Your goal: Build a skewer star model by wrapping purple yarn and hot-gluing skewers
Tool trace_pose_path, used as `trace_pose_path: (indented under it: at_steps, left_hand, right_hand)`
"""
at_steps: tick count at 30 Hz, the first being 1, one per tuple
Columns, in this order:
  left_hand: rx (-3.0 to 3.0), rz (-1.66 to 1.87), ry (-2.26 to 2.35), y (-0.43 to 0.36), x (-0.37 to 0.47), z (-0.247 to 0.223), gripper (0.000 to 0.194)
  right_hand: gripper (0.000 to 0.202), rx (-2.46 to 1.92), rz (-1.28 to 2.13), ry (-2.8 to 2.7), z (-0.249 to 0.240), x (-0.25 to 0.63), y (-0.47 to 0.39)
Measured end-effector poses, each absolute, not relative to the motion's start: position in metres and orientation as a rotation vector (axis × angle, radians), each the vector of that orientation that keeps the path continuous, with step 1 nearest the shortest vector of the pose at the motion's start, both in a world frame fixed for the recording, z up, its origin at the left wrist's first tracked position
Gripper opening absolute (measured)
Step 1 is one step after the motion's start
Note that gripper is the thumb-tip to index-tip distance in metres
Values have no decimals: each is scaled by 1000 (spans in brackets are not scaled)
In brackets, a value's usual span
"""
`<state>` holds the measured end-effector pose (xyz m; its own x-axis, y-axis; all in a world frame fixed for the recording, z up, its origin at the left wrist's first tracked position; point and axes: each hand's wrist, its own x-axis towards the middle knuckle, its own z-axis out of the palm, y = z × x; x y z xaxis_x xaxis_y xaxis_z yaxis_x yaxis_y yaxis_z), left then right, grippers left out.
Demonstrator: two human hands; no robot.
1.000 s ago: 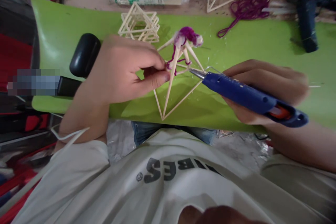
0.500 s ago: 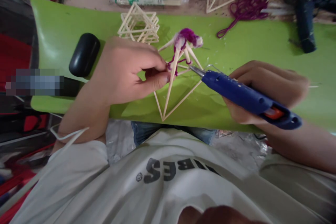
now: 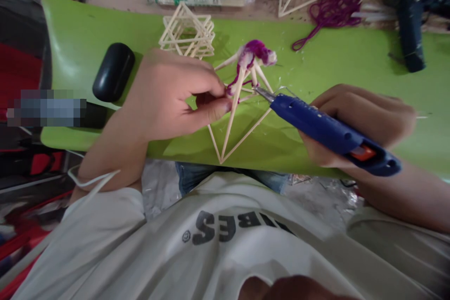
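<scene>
Slightly nearer 3 o'clock than half a second ago, the stick frame (image 3: pixel 229 124) and the left hand (image 3: pixel 174 95) have shifted together, while the rear of the blue glue gun (image 3: pixel 326 131) dips toward 6 o'clock. The frame stands on the green mat (image 3: pixel 281 150), topped with purple yarn (image 3: pixel 256 50). At its 9 o'clock side, the left thumb and forefinger pinch a yarn-wrapped joint; the right hand (image 3: pixel 369 112) wraps its fingers round the gun, at 4 o'clock. Good work here probably calls for a light, steady pinch, the nozzle (image 3: pixel 264 93) kept right at the small joint and the bare fingertips clear of heat. Whether the nozzle touches that joint cannot be told, nor whether glue is flowing. The gun hides most right fingertips and its trigger; toward 1 o'clock, another stick structure (image 3: pixel 298 5) is cut off by the top edge.
</scene>
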<state>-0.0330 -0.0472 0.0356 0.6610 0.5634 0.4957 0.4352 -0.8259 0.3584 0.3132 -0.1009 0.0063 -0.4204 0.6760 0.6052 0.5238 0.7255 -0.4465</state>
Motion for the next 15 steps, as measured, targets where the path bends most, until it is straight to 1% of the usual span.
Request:
trace_pose_path:
  at_steps: [3, 6, 12, 15]
  left_hand:
    - [2669, 896, 818, -48, -32, 36, 28]
    - [2663, 868, 803, -48, -32, 37, 29]
    - [2680, 890, 770, -45, -34, 36, 32]
    - [2677, 895, 746, -44, -34, 37, 31]
  right_hand:
    - [55, -997, 255, -2172, 9, 315, -103]
    - [52, -977, 216, -2160, 8, 317, -105]
    - [65, -1050, 170, -2160, 7, 319, -107]
    - [66, -1047, 192, -2151, 7, 321, -108]
